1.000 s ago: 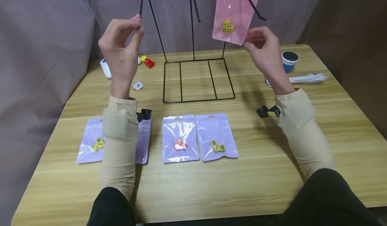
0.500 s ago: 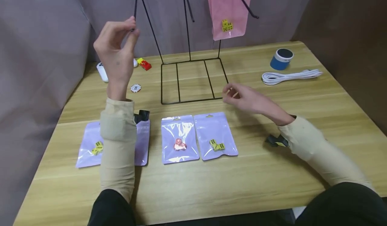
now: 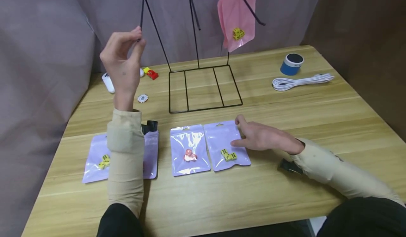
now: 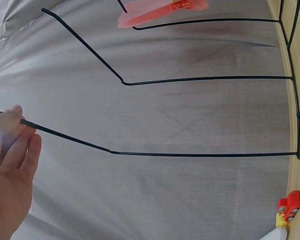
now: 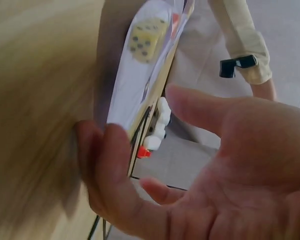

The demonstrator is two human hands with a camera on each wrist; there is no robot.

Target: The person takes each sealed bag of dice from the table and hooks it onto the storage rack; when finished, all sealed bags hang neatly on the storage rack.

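While grey cloth [image 3: 47,36] hangs behind and to your left, a pale wood-grain table [image 3: 285,180] fills the space before you. At its far middle stands a black wire rack [image 3: 203,89], a pink bag [image 3: 237,22] of yellow dice hanging from its right hook. Your left hand [image 3: 122,62] is raised, fingertips pinching the tip of the left hook [image 4: 65,134]. Your right hand [image 3: 261,138] lies low with fingers relaxed and spread, resting on the right edge of a lilac bag [image 3: 226,146] of dice flat on the near table. Beside that lie two more lilac bags [image 3: 189,150]. Far right sit a white cable [image 3: 301,81] and a blue tin [image 3: 291,64]; far left, a chip [image 3: 142,98] and a small red toy [image 3: 151,74].
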